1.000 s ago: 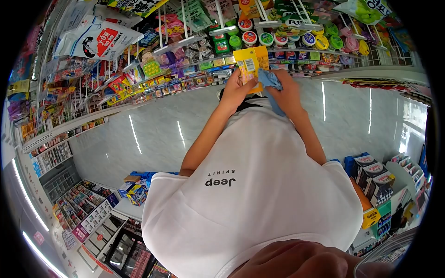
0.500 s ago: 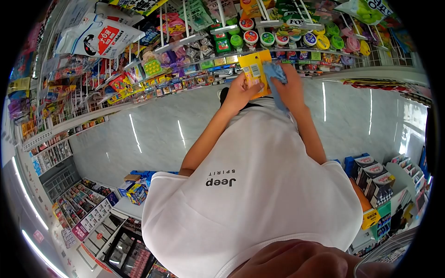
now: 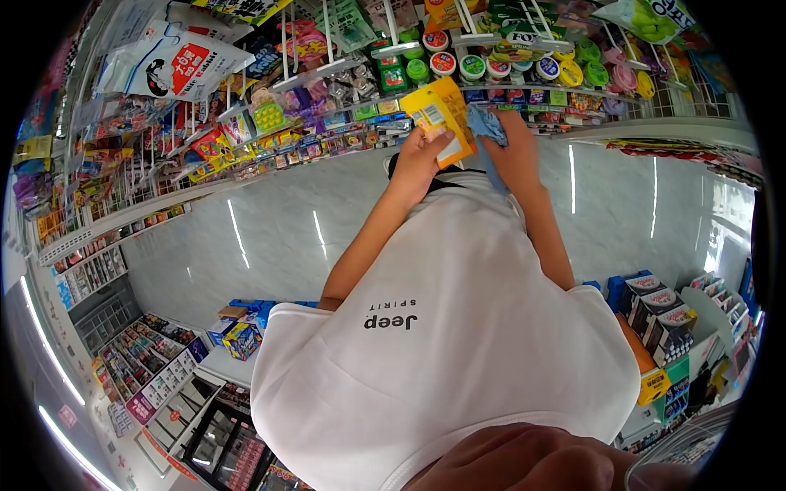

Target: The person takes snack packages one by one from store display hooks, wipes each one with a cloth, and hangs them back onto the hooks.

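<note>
My left hand (image 3: 421,160) grips the lower left part of a yellow packet (image 3: 442,110) with a barcode on it, thumb across its face. The packet leans to the left, its top edge in front of the shelf goods. Just right of it, my right hand (image 3: 513,147) is closed on a crumpled blue cloth (image 3: 485,124), part of which hangs down beside the wrist. A small gap separates the cloth from the packet's right edge.
A rack of sweets with a white shelf edge (image 3: 327,168) curves across the front. White-and-red bags (image 3: 180,69) hang at the upper left. Round tubs (image 3: 472,67) stand behind the packet. Behind me are boxes (image 3: 243,341) on the left and dark cartons (image 3: 661,307) on the right.
The yellow packet has tilted to the left in my left hand and moved away from the cloth. My right hand with the blue cloth has shifted slightly right.
</note>
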A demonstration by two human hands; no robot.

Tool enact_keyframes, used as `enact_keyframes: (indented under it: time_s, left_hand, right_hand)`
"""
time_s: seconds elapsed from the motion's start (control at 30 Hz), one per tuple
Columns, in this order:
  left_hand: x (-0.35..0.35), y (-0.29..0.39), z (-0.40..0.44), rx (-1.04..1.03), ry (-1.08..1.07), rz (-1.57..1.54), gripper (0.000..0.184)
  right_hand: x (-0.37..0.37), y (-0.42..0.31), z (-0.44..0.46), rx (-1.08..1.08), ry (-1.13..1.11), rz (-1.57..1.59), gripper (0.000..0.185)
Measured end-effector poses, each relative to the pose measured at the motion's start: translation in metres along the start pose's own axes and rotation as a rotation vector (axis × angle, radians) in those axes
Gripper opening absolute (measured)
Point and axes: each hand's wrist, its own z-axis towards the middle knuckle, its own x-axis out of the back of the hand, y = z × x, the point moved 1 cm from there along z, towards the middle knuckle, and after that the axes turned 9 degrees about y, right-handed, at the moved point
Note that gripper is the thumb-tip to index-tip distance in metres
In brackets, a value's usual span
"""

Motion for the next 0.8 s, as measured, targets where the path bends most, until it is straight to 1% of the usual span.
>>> enact_keyframes:
  time_s: [0.03,0.13,0.23,0.3,0.33,0.43,0.53,0.63,0.73,0.8]
  left_hand:
    - [0.000,0.001,0.000,0.031,0.019,-0.074,0.031]
    - [-0.002,0.008,0.001,0.020,0.035,-0.159,0.029]
    - [0.003,0.004,0.006,0.041,0.034,-0.193,0.029]
    - [0.006,0.000,0.010,0.047,0.039,-0.210,0.029]
    - [0.007,-0.002,0.011,0.051,0.040,-0.217,0.029]
    - [0.007,-0.003,0.010,0.069,0.039,-0.095,0.022]
    - [-0.005,0.007,-0.001,0.088,0.029,-0.084,0.025]
    - [-0.005,0.006,0.000,0.074,0.027,-0.049,0.029]
    - [0.000,-0.002,0.005,0.054,0.000,-0.035,0.032]
    - [0.007,-0.005,0.010,0.061,-0.013,0.021,0.036]
  right_hand:
    - [0.001,0.000,0.000,0.019,-0.002,-0.013,0.041]
    - [0.004,-0.004,-0.005,0.037,-0.133,-0.080,0.041]
    - [0.001,-0.004,-0.008,0.056,-0.170,-0.114,0.042]
    - [-0.001,-0.005,-0.010,0.125,-0.169,-0.108,0.042]
    - [-0.003,-0.007,-0.012,0.159,-0.167,-0.106,0.042]
    - [-0.009,-0.015,-0.017,0.202,-0.221,-0.093,0.041]
    - [-0.008,-0.022,-0.017,0.148,-0.371,-0.110,0.043]
    - [-0.008,-0.012,-0.014,0.175,-0.330,0.010,0.042]
    - [-0.002,-0.009,-0.005,0.036,-0.297,0.008,0.041]
    - [0.000,-0.013,-0.002,0.005,-0.294,0.001,0.040]
